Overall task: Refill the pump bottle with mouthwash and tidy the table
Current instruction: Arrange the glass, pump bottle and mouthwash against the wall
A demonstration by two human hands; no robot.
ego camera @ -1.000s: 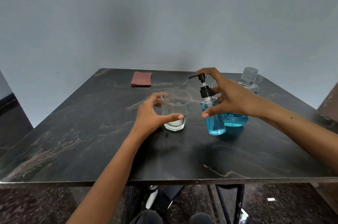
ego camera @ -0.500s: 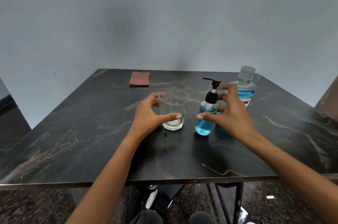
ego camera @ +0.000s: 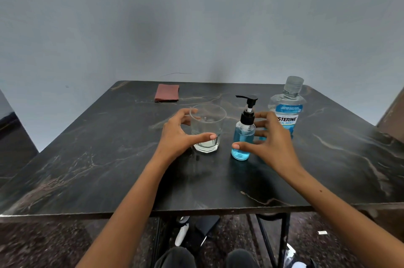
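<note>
Two hands work over one dark worktop (ego camera: pixel 91 158) with a marble pattern. Four things stand or lie on it: one glass, one pump bottle, one mouthwash bottle, one cloth.

The left hand (ego camera: pixel 175 136) curls around the clear glass (ego camera: pixel 207 129) and holds it. The right hand (ego camera: pixel 272 139) is spread, fingers relaxed, just beside the pump bottle (ego camera: pixel 243 134); its thumb tip is at the bottle, but real touch I cannot tell. This small round bottle has blue liquid and a black pump. The mouthwash bottle (ego camera: pixel 287 106), clear plastic with a blue label, stands behind the right hand. The folded reddish cloth (ego camera: pixel 167 92) lies far beyond the left hand, near the back edge. Bare surface stretches between the hands and the near edge.
</note>
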